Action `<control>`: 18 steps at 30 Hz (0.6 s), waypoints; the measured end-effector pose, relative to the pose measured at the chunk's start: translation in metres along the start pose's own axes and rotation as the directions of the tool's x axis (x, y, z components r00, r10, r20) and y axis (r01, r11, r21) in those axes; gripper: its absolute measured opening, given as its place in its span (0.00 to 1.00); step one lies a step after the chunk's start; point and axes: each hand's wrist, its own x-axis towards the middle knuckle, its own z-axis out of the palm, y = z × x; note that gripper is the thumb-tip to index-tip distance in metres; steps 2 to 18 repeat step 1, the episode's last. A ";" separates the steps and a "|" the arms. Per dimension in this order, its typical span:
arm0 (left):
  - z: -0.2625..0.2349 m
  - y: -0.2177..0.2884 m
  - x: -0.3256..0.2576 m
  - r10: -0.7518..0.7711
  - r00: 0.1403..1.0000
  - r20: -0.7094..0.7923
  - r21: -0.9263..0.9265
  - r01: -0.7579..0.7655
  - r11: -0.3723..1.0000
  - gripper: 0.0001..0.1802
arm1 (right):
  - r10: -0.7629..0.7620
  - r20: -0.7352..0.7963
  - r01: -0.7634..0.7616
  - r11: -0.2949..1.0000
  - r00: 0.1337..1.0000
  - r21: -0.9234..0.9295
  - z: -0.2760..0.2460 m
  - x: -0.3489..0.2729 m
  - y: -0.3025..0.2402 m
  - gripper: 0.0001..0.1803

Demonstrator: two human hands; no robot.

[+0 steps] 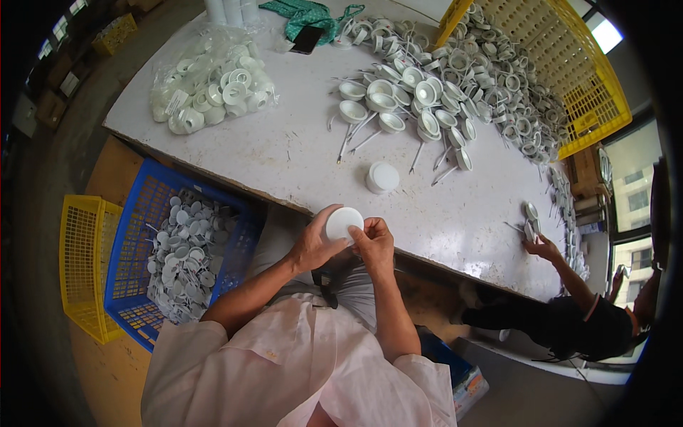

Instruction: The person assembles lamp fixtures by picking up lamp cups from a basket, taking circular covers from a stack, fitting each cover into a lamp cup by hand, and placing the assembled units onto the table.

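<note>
Over the table's near edge, my left hand is wrapped round a white round disc, its flat face turned up. It may be a stack; its underside is hidden. My right hand pinches the disc's lower right edge, with the thumb near its face. On the table just beyond stands a short white round stack or tub. Farther off lie several white cup-shaped parts with wire leads, heaped toward the back right.
A clear bag of white ring parts sits back left, near a dark phone and green cloth. A tipped yellow crate spills parts. At my left stands a blue basket of white parts. A co-worker's hand handles parts at right.
</note>
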 end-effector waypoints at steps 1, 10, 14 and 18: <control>0.000 0.000 -0.001 -0.001 1.000 -0.001 -0.001 0.001 1.000 0.41 | 0.011 0.005 -0.011 1.000 1.000 -0.022 0.000 -0.001 0.000 0.17; 0.000 0.000 -0.001 -0.001 1.000 -0.001 -0.001 0.001 1.000 0.41 | 0.011 0.005 -0.011 1.000 1.000 -0.022 0.000 -0.001 0.000 0.17; 0.000 0.000 -0.001 -0.001 1.000 -0.001 -0.001 0.001 1.000 0.41 | 0.011 0.005 -0.011 1.000 1.000 -0.022 0.000 -0.001 0.000 0.17; 0.000 0.000 -0.001 -0.001 1.000 -0.001 -0.001 0.001 1.000 0.41 | 0.011 0.005 -0.011 1.000 1.000 -0.022 0.000 -0.001 0.000 0.17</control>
